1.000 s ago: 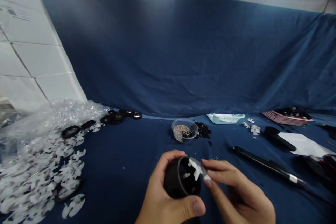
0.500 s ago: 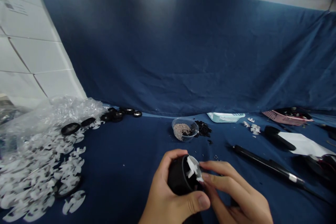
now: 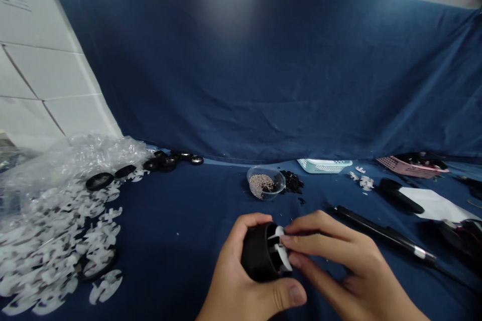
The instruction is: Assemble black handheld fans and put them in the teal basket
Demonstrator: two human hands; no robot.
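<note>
A blue cloth point(image 3: 181, 230) covers the table and runs up behind it as a backdrop, with white boxes point(image 3: 33, 75) stacked at the far left and a pale wall showing above. On the cloth to the left lies a wide spread of white parts point(image 3: 56, 241) spilling from a clear bag point(image 3: 75, 155), with black wheels point(image 3: 165, 161) in a short row beyond it and one more wheel half buried among the parts. Toward the right lie a black tool point(image 3: 384, 233), white paper point(image 3: 433, 205), a pink tray point(image 3: 410, 164) and a pale green tray point(image 3: 324, 164); a clear cup point(image 3: 265, 182) of fine grains sits near the middle, just beside a small heap of black bits point(image 3: 291, 180). Low in the middle, above the cloth, the left hand point(image 3: 241, 281) is closed round a black cup point(image 3: 259, 258), thumb along its near side and fingers curled over the top, its open mouth turned toward the right hand. The right hand point(image 3: 339, 266) pinches a white insert point(image 3: 280, 251) at that mouth between thumb and fingertips. The step in hand looks like seating the insert into the cup: it sits partly inside the rim but appears tilted, not flush. Whether it has caught on anything inside is hidden by the fingers. The next move probably calls for squaring the insert to the opening and pressing it evenly while the left hand braces the cup against the push.
</note>
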